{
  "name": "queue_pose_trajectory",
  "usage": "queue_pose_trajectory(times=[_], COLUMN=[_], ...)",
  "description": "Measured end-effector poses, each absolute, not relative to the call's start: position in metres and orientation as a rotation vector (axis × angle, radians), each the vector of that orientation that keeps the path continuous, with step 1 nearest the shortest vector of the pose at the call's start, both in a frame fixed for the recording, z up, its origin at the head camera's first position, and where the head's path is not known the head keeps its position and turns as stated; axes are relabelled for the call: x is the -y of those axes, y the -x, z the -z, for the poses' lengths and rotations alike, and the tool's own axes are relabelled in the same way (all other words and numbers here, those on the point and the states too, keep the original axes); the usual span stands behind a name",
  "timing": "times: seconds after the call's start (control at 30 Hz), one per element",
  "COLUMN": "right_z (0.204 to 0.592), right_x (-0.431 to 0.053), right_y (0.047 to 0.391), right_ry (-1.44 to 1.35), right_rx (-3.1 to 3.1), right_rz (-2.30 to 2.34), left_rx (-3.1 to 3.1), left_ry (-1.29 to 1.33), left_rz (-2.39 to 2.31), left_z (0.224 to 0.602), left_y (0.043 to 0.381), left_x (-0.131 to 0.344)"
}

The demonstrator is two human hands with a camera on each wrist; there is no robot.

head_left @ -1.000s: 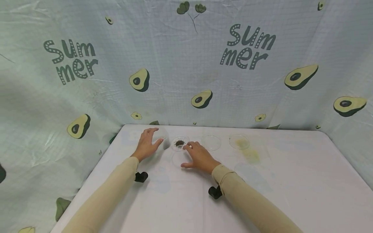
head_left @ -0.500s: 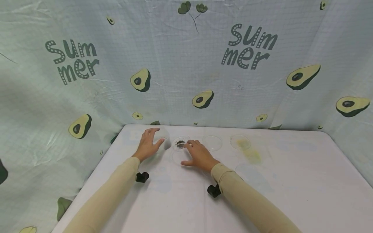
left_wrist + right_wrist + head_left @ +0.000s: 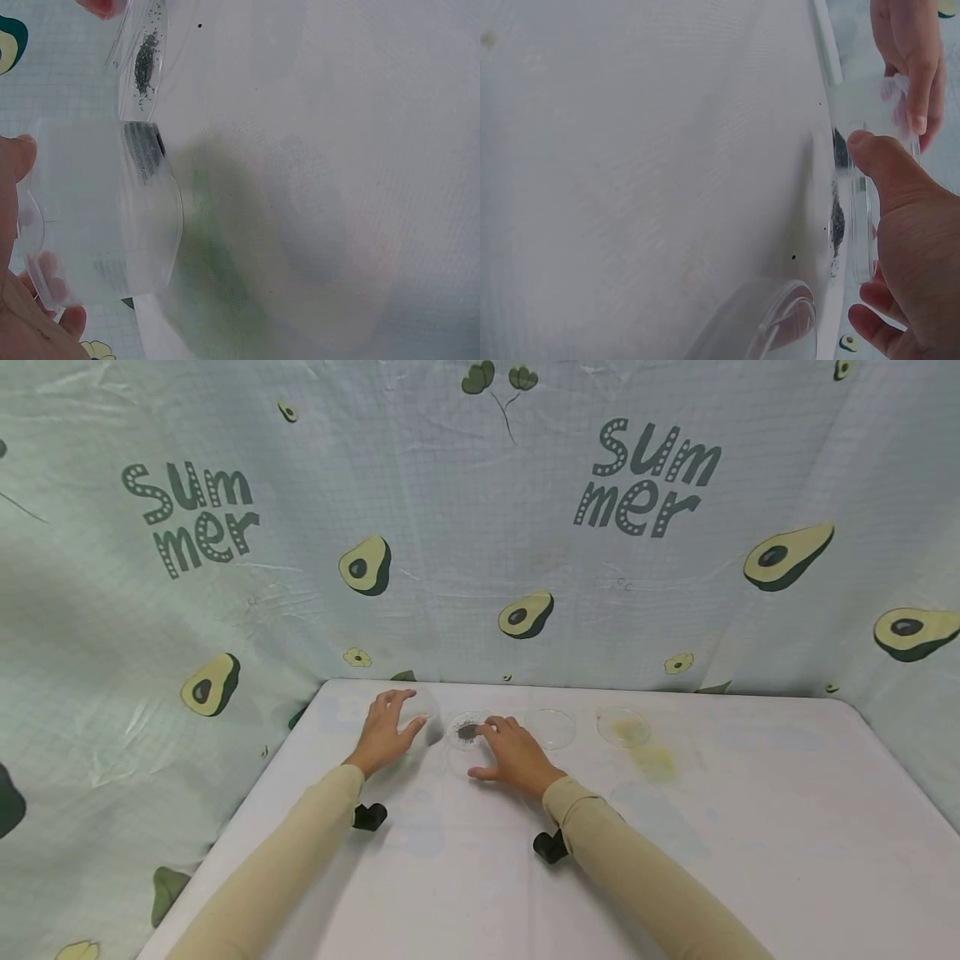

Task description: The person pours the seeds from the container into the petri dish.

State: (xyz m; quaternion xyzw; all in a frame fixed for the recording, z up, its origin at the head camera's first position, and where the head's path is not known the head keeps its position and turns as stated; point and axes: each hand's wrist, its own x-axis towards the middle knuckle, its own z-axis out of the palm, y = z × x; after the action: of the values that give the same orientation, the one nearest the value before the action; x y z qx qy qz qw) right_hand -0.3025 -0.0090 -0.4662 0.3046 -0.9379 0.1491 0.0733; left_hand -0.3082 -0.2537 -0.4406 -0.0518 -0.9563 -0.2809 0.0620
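Note:
My left hand (image 3: pixel 381 735) grips a frosted, see-through plastic container (image 3: pixel 82 210), tipped on its side, with dark grains gathered in one corner. Just right of it, a clear petri dish (image 3: pixel 450 737) on the table bears a small pile of the same dark grains (image 3: pixel 468 732). My right hand (image 3: pixel 517 760) holds a clear round lid (image 3: pixel 862 225) by its edge, thumb on one side and fingers on the other. In the right wrist view the lid stands close over the grain dish, beside the container.
Right of my right hand are a clear petri dish (image 3: pixel 557 748) and another (image 3: pixel 606 739) with yellowish colour in it. A yellow patch (image 3: pixel 656 762) marks the white table (image 3: pixel 465 885). A printed cloth (image 3: pixel 450 510) hangs behind the table's far edge.
My right hand has shifted slightly forward with the lid, towards the grain dish. The left hand and its container stay almost still.

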Motion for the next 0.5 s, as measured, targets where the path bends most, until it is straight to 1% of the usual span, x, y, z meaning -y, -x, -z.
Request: queue_pose_trajectory(times=[0.5], right_z=[0.4673], right_x=[0.0131], right_y=[0.3089], right_ry=[-0.899], right_rx=[2.821], right_rz=[-0.454], left_rx=[2.879], left_ry=[0.170], left_rz=[0.838], left_z=[0.4407], left_y=[0.3066], left_x=[0.2533])
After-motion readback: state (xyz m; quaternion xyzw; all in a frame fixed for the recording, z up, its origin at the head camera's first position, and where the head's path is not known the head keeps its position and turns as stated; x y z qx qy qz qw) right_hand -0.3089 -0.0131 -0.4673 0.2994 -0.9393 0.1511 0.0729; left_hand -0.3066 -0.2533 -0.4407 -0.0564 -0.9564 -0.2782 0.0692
